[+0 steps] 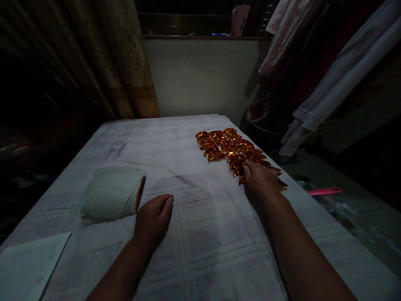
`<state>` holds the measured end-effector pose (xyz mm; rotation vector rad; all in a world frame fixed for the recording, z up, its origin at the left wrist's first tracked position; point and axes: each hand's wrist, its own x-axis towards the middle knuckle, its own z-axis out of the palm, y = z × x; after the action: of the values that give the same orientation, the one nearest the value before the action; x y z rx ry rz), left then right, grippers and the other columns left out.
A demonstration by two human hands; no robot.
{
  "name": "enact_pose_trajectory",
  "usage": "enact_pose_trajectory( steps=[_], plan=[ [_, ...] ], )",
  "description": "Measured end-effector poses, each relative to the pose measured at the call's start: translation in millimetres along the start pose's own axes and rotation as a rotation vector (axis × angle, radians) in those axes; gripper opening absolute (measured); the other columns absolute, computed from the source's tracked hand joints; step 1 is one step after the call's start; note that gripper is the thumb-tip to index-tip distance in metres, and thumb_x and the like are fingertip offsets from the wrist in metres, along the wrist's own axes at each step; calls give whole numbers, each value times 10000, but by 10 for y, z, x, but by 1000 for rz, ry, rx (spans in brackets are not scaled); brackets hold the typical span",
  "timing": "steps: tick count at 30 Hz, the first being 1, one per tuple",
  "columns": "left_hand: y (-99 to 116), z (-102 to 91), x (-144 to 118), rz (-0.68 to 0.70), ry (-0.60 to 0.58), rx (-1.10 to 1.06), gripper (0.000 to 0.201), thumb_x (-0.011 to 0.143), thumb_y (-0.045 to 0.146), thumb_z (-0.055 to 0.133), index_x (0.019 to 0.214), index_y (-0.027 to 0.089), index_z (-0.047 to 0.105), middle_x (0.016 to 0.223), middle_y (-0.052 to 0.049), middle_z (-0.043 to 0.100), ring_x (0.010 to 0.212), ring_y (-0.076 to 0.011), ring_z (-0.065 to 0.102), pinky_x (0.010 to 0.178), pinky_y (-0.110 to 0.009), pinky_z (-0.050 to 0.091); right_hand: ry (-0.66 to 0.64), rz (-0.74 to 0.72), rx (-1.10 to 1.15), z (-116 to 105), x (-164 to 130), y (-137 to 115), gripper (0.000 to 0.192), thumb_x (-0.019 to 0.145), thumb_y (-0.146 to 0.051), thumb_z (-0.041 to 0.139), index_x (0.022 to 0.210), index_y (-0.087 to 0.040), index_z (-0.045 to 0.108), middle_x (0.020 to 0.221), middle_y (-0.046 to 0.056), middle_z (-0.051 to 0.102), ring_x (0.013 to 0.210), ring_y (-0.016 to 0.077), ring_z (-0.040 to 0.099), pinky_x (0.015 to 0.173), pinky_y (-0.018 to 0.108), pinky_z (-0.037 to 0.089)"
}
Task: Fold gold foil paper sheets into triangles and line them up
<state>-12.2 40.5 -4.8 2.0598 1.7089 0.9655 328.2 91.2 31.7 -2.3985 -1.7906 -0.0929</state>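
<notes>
Small shiny orange-gold foil packets (232, 144) lie in close, overlapping rows along the right side of the bed-like surface covered with a pale checked cloth (200, 251). At the near end of these rows is my right hand (261, 175), its fingers bent down over a packet; fingertips are partly hidden. My left hand (155, 215) rests on the cloth with its fingers curled in and the thumb near the index finger. Nothing shows in it. Just left of it lies a flat whitish pouch (112, 194) with an orange edge on its right side.
A white sheet (34, 263) lies at the near left corner. Beyond the right edge are a pink-handled object (324, 191) and clear plastic on the floor. Clothes (341, 62) hang at the right, a curtain (125, 62) at the left. A pink jug (239, 21) stands on the ledge.
</notes>
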Motion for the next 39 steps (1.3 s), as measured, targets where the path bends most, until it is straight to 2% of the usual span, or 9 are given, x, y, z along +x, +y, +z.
enact_pose_trajectory(
  steps=[5, 13, 22, 27, 31, 35, 39],
  plan=[
    [-7, -2, 0, 5, -2, 15, 365, 928, 460, 488, 934, 229, 771, 939, -49, 804, 876, -243, 760, 808, -351, 585, 79, -24, 12, 63, 16, 106, 357, 967, -228, 489, 1261, -223, 691, 1316, 98, 693, 1184, 277, 627, 913, 402, 408],
    [-21, 14, -9, 10, 5, 18, 356, 932, 453, 490, 932, 228, 766, 941, -47, 803, 870, -241, 759, 808, -351, 584, -4, -61, -92, -19, 213, 157, 235, 898, -291, 632, 1050, -357, 799, 1094, 27, 776, 1034, 275, 658, 796, 374, 423],
    [-19, 11, -1, 21, 5, 13, 363, 932, 459, 489, 923, 225, 767, 919, -49, 801, 853, -239, 757, 797, -355, 588, 137, -204, -116, 13, 318, 219, 238, 874, -210, 625, 989, -288, 818, 1070, 48, 780, 996, 256, 658, 794, 366, 425],
    [-16, 12, -4, -11, 10, 18, 358, 922, 462, 495, 931, 233, 770, 934, -49, 803, 869, -247, 759, 811, -367, 586, 152, -170, -94, 45, 313, 205, 272, 873, -214, 621, 1059, -294, 804, 1091, 58, 776, 1036, 282, 650, 801, 381, 435],
    [-8, 2, -4, -12, -3, 22, 362, 918, 469, 493, 930, 235, 770, 936, -51, 805, 870, -252, 759, 809, -371, 584, 196, -145, 22, 16, 260, 297, 302, 896, -248, 577, 1110, -309, 782, 1102, 42, 774, 982, 250, 666, 740, 338, 450],
    [3, 0, -9, -15, -7, 17, 365, 921, 469, 491, 937, 233, 769, 939, -50, 805, 873, -246, 759, 804, -359, 581, 76, -115, 70, -53, 161, 515, 250, 869, -333, 608, 1017, -308, 809, 988, 29, 781, 824, 217, 681, 630, 298, 435],
    [-1, 4, -3, -9, -2, 23, 365, 920, 467, 487, 930, 235, 769, 939, -50, 805, 879, -243, 758, 806, -352, 580, 25, -187, -26, -72, 65, 604, 285, 810, -286, 683, 1067, -319, 802, 970, 37, 758, 874, 233, 668, 675, 309, 445]
  ],
)
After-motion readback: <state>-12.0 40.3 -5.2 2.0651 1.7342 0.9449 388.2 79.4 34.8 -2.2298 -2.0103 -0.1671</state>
